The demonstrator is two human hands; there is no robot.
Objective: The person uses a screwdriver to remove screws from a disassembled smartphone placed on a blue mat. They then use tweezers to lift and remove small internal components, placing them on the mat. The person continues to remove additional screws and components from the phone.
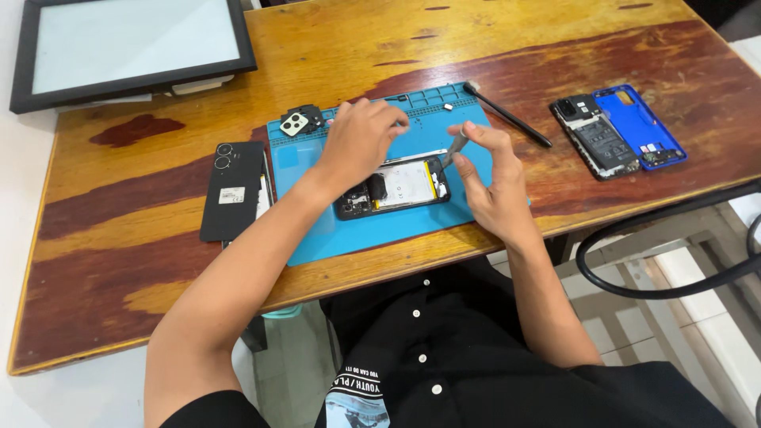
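The right hand [490,178] pinches a slim grey tool [457,147] between thumb and fingertips, its tip at the right end of an opened phone [392,186] lying back-off on a blue repair mat [317,230]. The left hand [358,143] hovers curled over the phone's left half, fingers together but holding nothing visible. Nearby lie a black back cover [232,190], a camera module cover [300,120], a black spudger [507,115] and another dismantled phone with blue shell [618,131].

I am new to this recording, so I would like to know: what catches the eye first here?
First, the opened phone in the middle of the blue mat, with the left hand over it and the right hand holding a thin grey tool. Then a second dismantled phone beside its blue back cover at the table's right.
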